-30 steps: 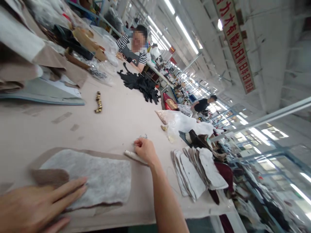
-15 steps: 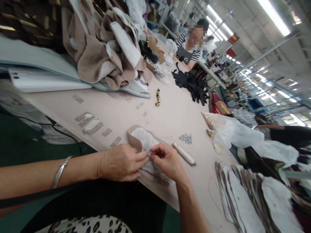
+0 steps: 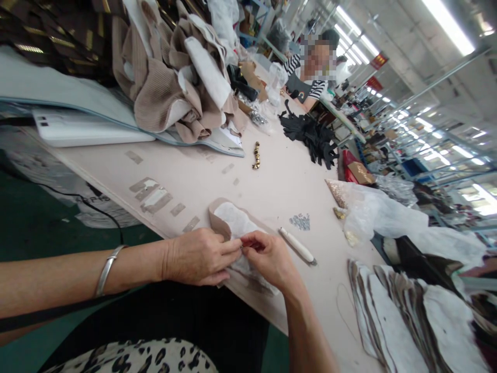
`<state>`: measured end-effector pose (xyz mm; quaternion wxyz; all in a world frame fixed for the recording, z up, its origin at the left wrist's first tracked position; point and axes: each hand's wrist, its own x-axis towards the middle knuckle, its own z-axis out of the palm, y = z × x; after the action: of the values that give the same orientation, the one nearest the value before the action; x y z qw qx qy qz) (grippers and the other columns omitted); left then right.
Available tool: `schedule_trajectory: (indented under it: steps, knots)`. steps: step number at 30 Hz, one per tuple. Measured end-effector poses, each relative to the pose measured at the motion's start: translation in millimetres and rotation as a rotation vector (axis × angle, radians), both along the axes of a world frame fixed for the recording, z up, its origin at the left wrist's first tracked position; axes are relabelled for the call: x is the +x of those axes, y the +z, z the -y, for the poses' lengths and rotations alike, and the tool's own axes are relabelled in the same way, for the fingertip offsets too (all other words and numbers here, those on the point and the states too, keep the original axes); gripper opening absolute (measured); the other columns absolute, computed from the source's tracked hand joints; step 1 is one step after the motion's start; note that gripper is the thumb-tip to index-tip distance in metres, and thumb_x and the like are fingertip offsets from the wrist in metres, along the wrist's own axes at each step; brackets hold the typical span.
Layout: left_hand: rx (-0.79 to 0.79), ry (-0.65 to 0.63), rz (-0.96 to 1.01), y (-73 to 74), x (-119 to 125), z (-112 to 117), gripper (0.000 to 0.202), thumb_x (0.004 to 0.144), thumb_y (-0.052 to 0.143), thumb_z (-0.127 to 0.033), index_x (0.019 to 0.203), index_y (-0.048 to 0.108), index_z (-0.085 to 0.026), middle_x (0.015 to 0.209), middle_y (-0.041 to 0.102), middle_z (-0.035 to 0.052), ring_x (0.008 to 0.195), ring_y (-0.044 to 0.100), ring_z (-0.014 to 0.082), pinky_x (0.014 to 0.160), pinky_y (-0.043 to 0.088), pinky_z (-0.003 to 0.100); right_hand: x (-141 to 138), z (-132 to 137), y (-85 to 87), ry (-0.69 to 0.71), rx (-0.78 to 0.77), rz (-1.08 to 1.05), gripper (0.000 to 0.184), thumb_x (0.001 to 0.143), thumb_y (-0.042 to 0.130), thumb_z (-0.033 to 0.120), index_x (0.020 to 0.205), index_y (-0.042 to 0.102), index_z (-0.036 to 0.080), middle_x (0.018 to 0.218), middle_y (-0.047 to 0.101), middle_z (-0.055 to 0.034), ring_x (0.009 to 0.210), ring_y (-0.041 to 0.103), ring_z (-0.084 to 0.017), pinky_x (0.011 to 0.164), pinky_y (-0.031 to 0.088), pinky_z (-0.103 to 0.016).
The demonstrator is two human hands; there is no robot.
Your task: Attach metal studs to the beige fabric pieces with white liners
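A brown fabric piece with white backing lies near the table's front edge, partly hidden under both hands. My left hand rests on it from the left, its fingers pressed together and the fabric gripped at their tips. Coming from the right, my right hand has thumb and index finger pinched, meeting the left fingertips over the white backing. Whatever sits between the right fingertips is too small to make out. To the right lie a white pen-like tool and a small pile of silvery metal pieces.
Brown ribbed fabric pieces are heaped at the back left. Gold-coloured parts stand in a row mid-table. Black strips lie further back, near a seated person. Stacked fabric pieces and a plastic bag occupy the right.
The view has shifted slightly, so the table's things appear a little further right. My fingertips have drawn closer together, and the small silvery bit seen between them earlier is now mostly hidden.
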<state>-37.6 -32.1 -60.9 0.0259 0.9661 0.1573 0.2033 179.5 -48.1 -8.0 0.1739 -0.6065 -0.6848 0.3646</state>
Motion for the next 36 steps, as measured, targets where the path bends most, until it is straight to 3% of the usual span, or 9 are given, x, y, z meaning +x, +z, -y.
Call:
schedule_trajectory:
  steps: [3, 6, 10, 13, 16, 19, 21, 27, 36]
  knots:
    - [0.001, 0.002, 0.003, 0.0, -0.6, -0.1, 0.034, 0.091, 0.066, -0.038, 0.116, 0.067, -0.015, 0.126, 0.071, 0.0106, 0.065, 0.064, 0.0164, 0.060, 0.047, 0.034, 37.3, 2.8, -7.7, -0.139, 0.311, 0.137, 0.029, 0.088, 0.060, 0.024, 0.112, 0.075, 0.019, 0.112, 0.078, -0.0116, 0.101, 0.071, -0.024, 0.093, 0.057, -0.044]
    - [0.003, -0.006, 0.016, -1.3, 0.4, -1.0, 0.033, 0.090, 0.067, -0.038, 0.114, 0.068, -0.015, 0.126, 0.072, 0.0092, 0.066, 0.065, 0.0170, 0.060, 0.048, 0.035, 84.9, 4.4, -23.8, -0.350, 0.515, 0.300, 0.038, 0.089, 0.065, 0.044, 0.114, 0.073, 0.017, 0.137, 0.066, -0.0199, 0.133, 0.055, -0.034, 0.117, 0.036, -0.063]
    - [0.010, -0.009, 0.044, -4.2, 2.1, -2.4, 0.037, 0.089, 0.069, -0.039, 0.117, 0.067, -0.015, 0.124, 0.073, 0.0079, 0.067, 0.067, 0.0182, 0.059, 0.050, 0.037, 116.0, 9.7, -38.2, -0.486, 0.457, 0.165, 0.051, 0.078, 0.071, 0.067, 0.097, 0.074, 0.020, 0.111, 0.075, -0.0150, 0.112, 0.065, -0.033, 0.107, 0.045, -0.057]
    - [0.039, -0.009, 0.051, -4.2, 2.0, -2.2, 0.037, 0.088, 0.069, -0.039, 0.116, 0.068, -0.014, 0.124, 0.074, 0.0079, 0.066, 0.067, 0.0179, 0.058, 0.051, 0.037, 104.7, 15.6, -25.3, -0.627, 0.546, 0.025, 0.049, 0.087, 0.064, 0.064, 0.107, 0.069, 0.019, 0.096, 0.074, -0.0090, 0.089, 0.068, -0.025, 0.089, 0.054, -0.045]
    - [0.059, -0.008, 0.069, -2.7, 1.1, -1.7, 0.035, 0.088, 0.070, -0.037, 0.114, 0.069, -0.014, 0.124, 0.074, 0.0061, 0.065, 0.067, 0.0181, 0.058, 0.052, 0.037, 74.1, 19.7, 2.9, -0.783, 0.633, -0.569, 0.032, 0.089, 0.065, 0.046, 0.110, 0.064, 0.022, 0.095, 0.068, -0.0011, 0.085, 0.067, -0.017, 0.091, 0.055, -0.040]
    - [0.063, -0.006, 0.077, -1.7, 0.7, -1.6, 0.035, 0.088, 0.069, -0.037, 0.114, 0.069, -0.014, 0.123, 0.075, 0.0060, 0.064, 0.067, 0.0178, 0.057, 0.051, 0.037, 37.5, 19.4, 21.2, -0.805, 0.461, -1.303, 0.025, 0.073, 0.076, 0.026, 0.095, 0.066, 0.021, 0.083, 0.063, 0.0047, 0.075, 0.063, -0.010, 0.089, 0.057, -0.032]
    - [0.067, -0.005, 0.074, -1.7, 0.8, -1.7, 0.035, 0.088, 0.068, -0.038, 0.114, 0.070, -0.014, 0.122, 0.075, 0.0073, 0.063, 0.067, 0.0174, 0.056, 0.050, 0.036, 16.8, 16.7, 18.9, -0.815, 0.310, -1.506, 0.021, 0.069, 0.079, 0.024, 0.083, 0.064, 0.020, 0.069, 0.055, 0.0081, 0.060, 0.056, -0.008, 0.071, 0.057, -0.027]
    - [0.050, -0.003, 0.070, -1.4, 1.6, -1.5, 0.038, 0.088, 0.069, -0.038, 0.116, 0.070, -0.013, 0.122, 0.075, 0.0074, 0.063, 0.067, 0.0172, 0.056, 0.052, 0.036, -7.8, 5.4, -19.3, -0.802, 0.296, -1.448, 0.054, 0.089, 0.068, 0.041, 0.056, 0.029, 0.022, 0.046, 0.014, 0.0147, 0.037, 0.010, -0.006, 0.039, 0.033, -0.019]
    - [-0.012, -0.004, 0.074, -9.7, 2.4, -0.4, 0.037, 0.092, 0.061, -0.036, 0.119, 0.069, -0.013, 0.127, 0.073, 0.0102, 0.064, 0.066, 0.0160, 0.055, 0.050, 0.035, -9.9, 0.9, -20.4, -0.615, 0.323, -1.411, 0.053, 0.095, 0.054, 0.030, 0.061, 0.015, 0.023, 0.046, 0.007, 0.0133, 0.036, 0.000, -0.007, 0.036, 0.028, -0.017]
